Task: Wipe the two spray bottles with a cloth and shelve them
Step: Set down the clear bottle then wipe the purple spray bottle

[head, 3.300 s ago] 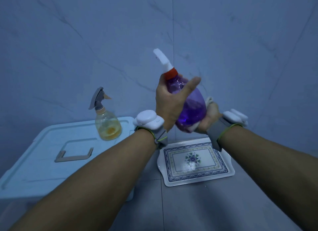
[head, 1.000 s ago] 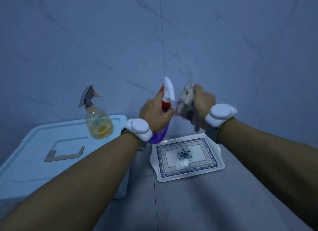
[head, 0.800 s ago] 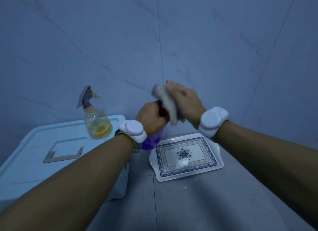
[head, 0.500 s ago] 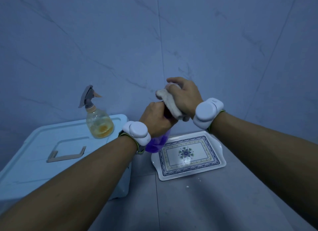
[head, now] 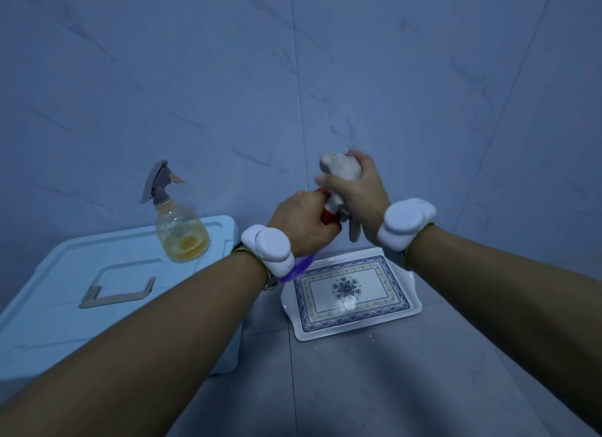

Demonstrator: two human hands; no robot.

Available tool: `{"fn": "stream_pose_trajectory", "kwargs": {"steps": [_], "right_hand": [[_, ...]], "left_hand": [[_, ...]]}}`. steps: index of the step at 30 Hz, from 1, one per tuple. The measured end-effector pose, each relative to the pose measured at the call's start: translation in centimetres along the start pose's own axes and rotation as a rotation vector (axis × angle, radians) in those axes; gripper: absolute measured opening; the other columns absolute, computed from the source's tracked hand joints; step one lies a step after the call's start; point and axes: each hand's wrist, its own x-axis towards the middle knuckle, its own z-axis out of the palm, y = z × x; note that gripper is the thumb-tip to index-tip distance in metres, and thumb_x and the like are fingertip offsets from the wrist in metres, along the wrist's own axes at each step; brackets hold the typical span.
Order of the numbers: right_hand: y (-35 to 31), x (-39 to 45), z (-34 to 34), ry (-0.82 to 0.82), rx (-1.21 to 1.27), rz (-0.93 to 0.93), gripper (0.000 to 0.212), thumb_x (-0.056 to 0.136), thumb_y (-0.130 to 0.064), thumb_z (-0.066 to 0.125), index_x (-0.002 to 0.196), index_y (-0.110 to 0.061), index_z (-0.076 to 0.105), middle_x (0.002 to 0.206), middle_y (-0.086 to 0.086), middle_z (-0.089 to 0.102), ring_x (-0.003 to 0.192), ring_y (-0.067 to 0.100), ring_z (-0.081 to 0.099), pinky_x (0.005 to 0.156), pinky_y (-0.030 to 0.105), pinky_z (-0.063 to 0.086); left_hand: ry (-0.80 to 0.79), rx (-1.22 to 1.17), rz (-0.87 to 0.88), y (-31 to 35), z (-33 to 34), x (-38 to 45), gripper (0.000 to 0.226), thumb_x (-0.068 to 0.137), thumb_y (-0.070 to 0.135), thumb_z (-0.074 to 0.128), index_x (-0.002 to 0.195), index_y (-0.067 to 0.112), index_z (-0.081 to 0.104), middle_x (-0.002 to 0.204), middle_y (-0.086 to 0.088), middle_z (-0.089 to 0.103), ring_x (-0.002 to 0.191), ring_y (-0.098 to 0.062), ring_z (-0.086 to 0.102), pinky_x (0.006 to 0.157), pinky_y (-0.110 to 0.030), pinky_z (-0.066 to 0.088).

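My left hand grips the purple spray bottle around its neck, just under the red collar. Most of the bottle is hidden behind my left wrist; only a purple sliver of its body shows. My right hand is closed on a whitish cloth, which is wrapped over the bottle's spray head. The second spray bottle, clear with a little orange liquid and a grey trigger, stands upright on the lid of the pale blue bin, apart from both hands.
A white tray with a blue patterned border lies on the grey tiled floor below my hands, next to the bin. A marbled wall stands close behind. A beige handle lies flat in the bin lid.
The purple bottle has come down from chest height to just above the tray. My right hand moved from its base to its spray head with the cloth, and keeps rubbing there.
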Motion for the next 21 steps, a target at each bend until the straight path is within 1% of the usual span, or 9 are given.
{"fn": "stream_pose_trajectory", "kwargs": {"steps": [2, 4, 7, 11, 14, 16, 17, 19, 21], "right_hand": [[0.9, -0.4, 0.1, -0.029, -0.114, -0.001, 0.055, 0.075, -0.027, 0.069, 0.125, -0.021, 0.047, 0.102, 0.011, 0.066, 0.061, 0.019, 0.059, 0.053, 0.026, 0.046], [0.9, -0.6, 0.2, -0.023, -0.174, 0.024, 0.024, 0.082, -0.029, 0.065, 0.102, -0.017, 0.06, 0.085, 0.014, 0.069, 0.059, 0.026, 0.063, 0.054, 0.032, 0.052], [-0.2, -0.6, 0.7, 0.096, -0.223, 0.116, 0.041, 0.087, -0.05, 0.058, 0.08, -0.011, 0.068, 0.072, 0.014, 0.07, 0.072, 0.032, 0.07, 0.07, 0.039, 0.059], [-0.6, 0.0, 0.7, 0.151, -0.12, 0.087, 0.056, 0.091, -0.065, 0.039, 0.085, -0.016, 0.065, 0.09, 0.01, 0.072, 0.083, 0.026, 0.07, 0.079, 0.035, 0.057], [0.2, 0.1, 0.6, -0.096, -0.355, -0.107, 0.059, 0.086, -0.072, 0.025, 0.084, -0.029, 0.066, 0.082, -0.001, 0.073, 0.083, 0.024, 0.064, 0.08, 0.036, 0.052], [1.4, 0.3, 0.3, -0.286, -0.573, -0.277, 0.042, 0.091, -0.06, 0.032, 0.086, -0.037, 0.066, 0.077, -0.013, 0.072, 0.091, 0.023, 0.06, 0.086, 0.034, 0.048], [1.7, 0.2, 0.1, -0.301, -0.639, -0.325, 0.033, 0.093, -0.054, 0.04, 0.097, -0.038, 0.069, 0.088, -0.016, 0.073, 0.1, 0.021, 0.061, 0.091, 0.032, 0.047], [2.1, 0.5, -0.3, -0.24, -0.656, -0.313, 0.025, 0.094, -0.042, 0.052, 0.112, -0.034, 0.068, 0.107, -0.009, 0.073, 0.105, 0.018, 0.065, 0.088, 0.027, 0.047], [2.2, 0.5, 0.0, -0.068, -0.587, -0.187, 0.033, 0.092, -0.04, 0.053, 0.121, -0.027, 0.063, 0.109, 0.002, 0.071, 0.094, 0.027, 0.068, 0.072, 0.032, 0.053]], "left_hand": [[0.013, 0.196, 0.027, -0.3, -0.1, -0.3, 0.023, 0.085, 0.03, 0.056, 0.099, 0.013, 0.061, 0.098, -0.016, 0.071, 0.091, -0.042, 0.064, 0.067, -0.034, 0.037], [0.0, 0.299, 0.047, -0.6, -0.2, -0.6, 0.02, 0.086, 0.028, 0.057, 0.101, 0.015, 0.06, 0.099, -0.014, 0.07, 0.092, -0.041, 0.064, 0.067, -0.034, 0.033], [-0.035, 0.378, 0.042, -0.8, -0.3, -0.8, 0.02, 0.085, 0.027, 0.056, 0.101, 0.015, 0.06, 0.097, -0.014, 0.069, 0.09, -0.041, 0.064, 0.067, -0.034, 0.034], [-0.047, 0.396, -0.017, -1.1, -0.2, -0.5, 0.017, 0.086, 0.025, 0.055, 0.095, 0.012, 0.06, 0.095, -0.016, 0.068, 0.088, -0.042, 0.063, 0.067, -0.034, 0.034], [-0.064, 0.432, 0.011, -1.6, -0.1, -0.3, 0.015, 0.084, 0.023, 0.054, 0.092, 0.011, 0.059, 0.094, -0.014, 0.068, 0.086, -0.041, 0.064, 0.065, -0.034, 0.037], [-0.054, 0.437, 0.067, -1.7, -0.2, -0.5, 0.015, 0.085, 0.021, 0.054, 0.094, 0.011, 0.06, 0.095, -0.014, 0.069, 0.084, -0.04, 0.065, 0.064, -0.035, 0.037], [-0.059, 0.453, 0.094, -1.6, -0.1, -0.7, 0.017, 0.085, 0.021, 0.054, 0.096, 0.01, 0.061, 0.096, -0.015, 0.069, 0.083, -0.04, 0.065, 0.064, -0.035, 0.037], [-0.085, 0.465, 0.125, -1.4, 0.1, -1.1, 0.017, 0.084, 0.022, 0.056, 0.095, 0.01, 0.059, 0.096, -0.015, 0.068, 0.083, -0.04, 0.065, 0.064, -0.035, 0.037], [-0.112, 0.454, 0.113, -1.4, 0.3, -1.3, 0.015, 0.082, 0.023, 0.057, 0.092, 0.013, 0.059, 0.094, -0.014, 0.068, 0.083, -0.04, 0.064, 0.065, -0.035, 0.04]]}}
